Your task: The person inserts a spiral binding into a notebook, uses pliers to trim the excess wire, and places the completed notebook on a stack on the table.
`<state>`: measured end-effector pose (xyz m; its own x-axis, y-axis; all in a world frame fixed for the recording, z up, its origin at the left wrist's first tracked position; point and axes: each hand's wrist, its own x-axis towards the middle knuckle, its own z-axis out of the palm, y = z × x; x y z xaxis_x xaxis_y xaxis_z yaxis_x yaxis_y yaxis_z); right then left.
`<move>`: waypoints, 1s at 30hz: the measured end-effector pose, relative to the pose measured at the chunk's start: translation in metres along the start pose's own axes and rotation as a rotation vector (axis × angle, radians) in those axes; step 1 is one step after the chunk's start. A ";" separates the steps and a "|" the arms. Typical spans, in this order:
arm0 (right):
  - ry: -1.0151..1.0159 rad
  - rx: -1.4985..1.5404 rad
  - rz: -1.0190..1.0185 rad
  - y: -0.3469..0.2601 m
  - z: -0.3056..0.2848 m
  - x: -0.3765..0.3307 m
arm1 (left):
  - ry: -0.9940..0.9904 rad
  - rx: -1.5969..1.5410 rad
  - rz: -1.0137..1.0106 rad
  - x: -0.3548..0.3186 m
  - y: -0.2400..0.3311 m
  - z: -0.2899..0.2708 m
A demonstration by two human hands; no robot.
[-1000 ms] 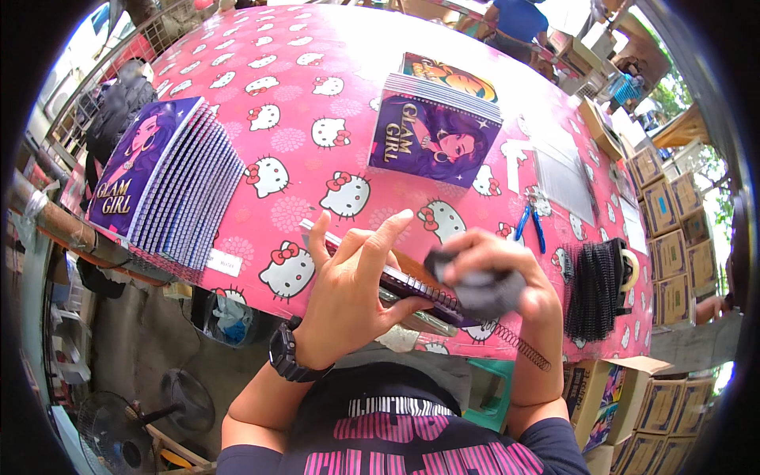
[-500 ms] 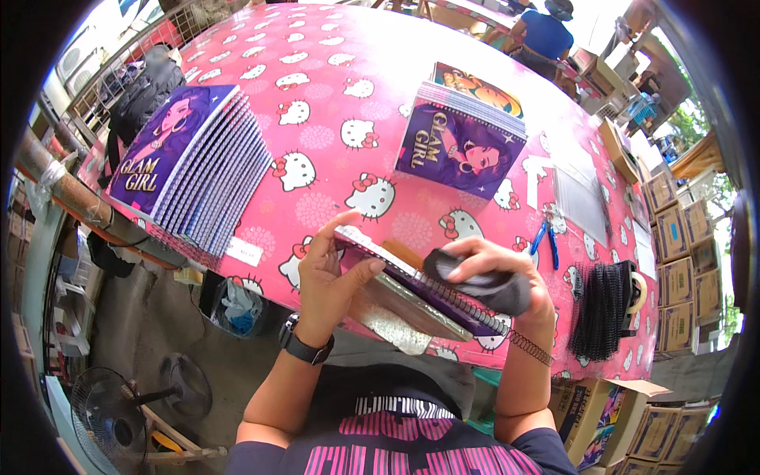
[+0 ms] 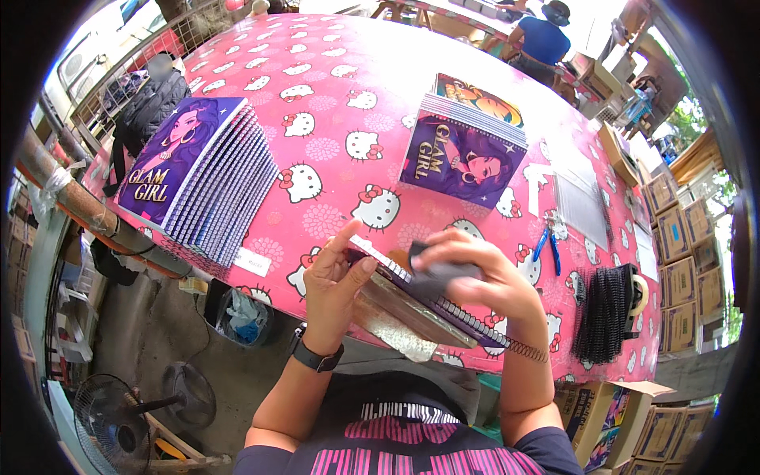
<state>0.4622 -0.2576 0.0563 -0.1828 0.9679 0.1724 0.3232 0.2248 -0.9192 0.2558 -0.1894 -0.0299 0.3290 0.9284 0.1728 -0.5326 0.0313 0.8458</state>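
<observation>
- The left hand (image 3: 336, 285) grips the near-left end of a spiral-bound notebook (image 3: 412, 305), thumb pressed on its top cover, forefinger raised, the other fingers curled under it.
- The right hand (image 3: 475, 273) is closed around a dark grey block-shaped thing (image 3: 435, 273) and presses it down on the notebook's upper face, near the binding edge.
- The notebook is held tilted at the near edge of the surface (image 3: 332, 103), just above the person's lap; its black wire coil (image 3: 507, 340) runs along the right-hand edge and sticks out past the lower corner.
- A black watch (image 3: 317, 358) sits on the left wrist.
- On the pink patterned surface, a fanned stack of purple-covered notebooks (image 3: 198, 178) lies well to the left.
- A second, smaller stack of the same covers (image 3: 463, 154) lies beyond the hands, toward the middle.
- Blue-handled pliers (image 3: 546, 241) lie just right of the right hand.
- A bundle of black wire coils (image 3: 606, 313) lies farther right, near the edge.
- Cardboard boxes (image 3: 681, 261) stand stacked beyond the right edge.
- A floor fan (image 3: 119, 412) stands below, at lower left.
</observation>
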 end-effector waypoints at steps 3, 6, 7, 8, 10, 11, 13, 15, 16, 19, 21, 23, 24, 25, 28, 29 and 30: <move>0.103 -0.233 0.144 0.007 -0.001 0.008 | 0.015 -0.029 -0.029 0.000 0.002 0.000; -0.117 0.186 -0.082 -0.004 -0.001 0.010 | -0.004 -0.032 -0.024 -0.001 -0.003 -0.005; -0.072 -0.201 -0.027 0.004 0.001 0.017 | -0.001 -0.040 -0.014 0.001 -0.005 -0.005; 0.062 -0.486 0.185 0.007 0.002 0.019 | 0.002 -0.048 -0.005 0.001 -0.006 -0.005; 0.147 -0.302 0.017 0.009 0.000 0.022 | 0.012 0.038 0.043 0.001 -0.006 -0.004; 0.031 -0.043 -0.048 0.004 0.002 0.020 | 0.018 0.080 0.066 0.001 -0.006 -0.004; -0.085 -0.014 -0.088 0.004 0.009 0.024 | 0.017 -0.009 0.050 0.002 -0.006 -0.003; 0.052 -0.302 -0.005 0.004 0.004 0.030 | 0.013 0.013 0.045 0.002 -0.004 -0.004; 0.124 -0.448 0.033 0.004 0.002 0.034 | 0.013 0.079 0.048 0.000 -0.003 -0.004; -0.052 0.018 -0.069 -0.001 0.014 0.031 | 0.014 0.078 0.035 0.002 0.001 -0.005; 0.012 -0.328 0.144 0.021 0.015 0.031 | 0.013 0.063 0.019 -0.001 0.002 -0.007; 0.157 -0.755 0.291 0.047 0.009 0.016 | 0.004 0.074 0.021 0.001 0.004 -0.006; 0.163 -0.848 0.348 0.061 0.004 0.002 | -0.008 0.084 0.014 0.002 0.005 -0.005; 0.138 -0.872 0.350 0.070 -0.006 -0.020 | -0.021 0.091 0.008 0.002 0.008 -0.003; 0.169 -0.701 0.207 0.015 -0.022 -0.043 | -0.092 0.218 0.180 0.007 0.017 0.013; 0.158 -0.645 0.073 -0.022 -0.022 -0.045 | -0.130 0.285 0.250 0.005 0.023 0.019; 0.165 -0.595 -0.051 -0.054 -0.020 -0.048 | -0.157 0.316 0.294 0.002 0.027 0.027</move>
<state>0.4721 -0.3136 0.1049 -0.0807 0.9483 0.3069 0.7890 0.2489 -0.5618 0.2635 -0.1965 0.0071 0.3269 0.8125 0.4826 -0.3650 -0.3625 0.8575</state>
